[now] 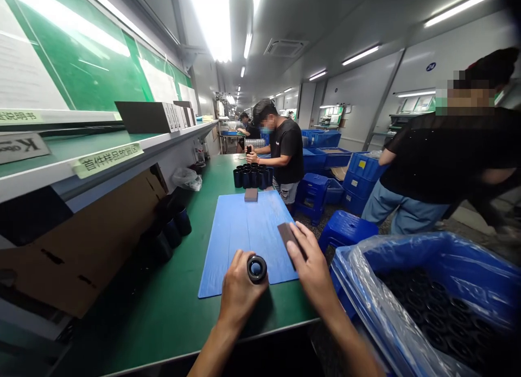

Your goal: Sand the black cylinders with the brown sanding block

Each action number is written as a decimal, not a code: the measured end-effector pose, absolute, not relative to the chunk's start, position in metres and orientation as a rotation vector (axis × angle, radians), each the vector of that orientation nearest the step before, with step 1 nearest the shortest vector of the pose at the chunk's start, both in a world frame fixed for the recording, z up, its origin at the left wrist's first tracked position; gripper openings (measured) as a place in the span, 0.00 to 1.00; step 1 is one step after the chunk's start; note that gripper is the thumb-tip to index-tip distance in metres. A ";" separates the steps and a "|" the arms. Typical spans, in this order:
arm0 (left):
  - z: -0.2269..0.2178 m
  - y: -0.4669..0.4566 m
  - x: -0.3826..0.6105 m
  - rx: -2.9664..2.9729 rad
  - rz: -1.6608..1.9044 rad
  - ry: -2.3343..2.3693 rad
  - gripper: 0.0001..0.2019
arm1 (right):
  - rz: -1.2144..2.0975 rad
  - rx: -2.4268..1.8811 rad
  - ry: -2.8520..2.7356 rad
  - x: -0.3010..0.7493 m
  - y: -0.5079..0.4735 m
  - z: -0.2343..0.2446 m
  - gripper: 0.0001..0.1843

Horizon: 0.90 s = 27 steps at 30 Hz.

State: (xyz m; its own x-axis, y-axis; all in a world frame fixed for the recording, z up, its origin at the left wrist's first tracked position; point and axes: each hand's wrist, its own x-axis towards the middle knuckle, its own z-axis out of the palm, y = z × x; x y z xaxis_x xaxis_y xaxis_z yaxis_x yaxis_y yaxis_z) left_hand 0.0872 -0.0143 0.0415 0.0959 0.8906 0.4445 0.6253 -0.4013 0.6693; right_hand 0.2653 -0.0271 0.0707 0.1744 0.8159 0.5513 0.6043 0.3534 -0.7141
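Note:
My left hand (pixel 240 285) is wrapped round a black cylinder (pixel 256 269), its round open end facing up toward me. In my right hand (pixel 311 257) is a flat brown sanding block (pixel 290 237), gripped along its edge between thumb and fingers. The two hands are apart, over the near part of a blue mat (pixel 240 230). A second brown block (pixel 251 195) lies at the mat's far edge. Behind it, several black cylinders (pixel 252 177) stand upright in a group on the green table (pixel 191 312).
More black cylinders (pixel 183 221) stand at left under the shelf (pixel 154 144), near a cardboard sheet (pixel 97 252). At right, a plastic-lined blue crate (pixel 354 268) holds many dark round parts. A blue stool (pixel 345 228) stands beyond. One person (pixel 287 149) works farther along the table; another (pixel 439 160) is at right.

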 end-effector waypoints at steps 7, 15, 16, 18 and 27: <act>0.038 -0.014 0.091 2.066 1.279 1.494 0.07 | -0.280 -1.528 -1.814 0.201 -0.053 0.058 0.28; 0.036 -0.018 0.097 2.156 1.288 1.420 0.07 | -0.350 -1.590 -1.768 0.200 -0.050 0.060 0.27; 0.036 -0.018 0.097 2.147 1.284 1.419 0.07 | -0.349 -1.571 -1.793 0.199 -0.050 0.060 0.27; 0.036 -0.017 0.098 2.141 1.278 1.423 0.07 | -0.379 -1.521 -1.816 0.198 -0.050 0.059 0.28; 0.029 -0.015 0.093 2.180 1.345 1.369 0.08 | -0.151 -1.514 -1.677 0.193 -0.041 0.062 0.29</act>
State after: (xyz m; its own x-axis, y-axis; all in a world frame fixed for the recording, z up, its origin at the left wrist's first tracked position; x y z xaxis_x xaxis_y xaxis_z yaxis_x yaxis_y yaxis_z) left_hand 0.0933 -0.0150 0.0285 0.1388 0.8068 0.5743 0.5889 -0.5335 0.6071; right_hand 0.1932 -0.0407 0.0615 0.0932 0.7604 0.6427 0.8632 0.2599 -0.4327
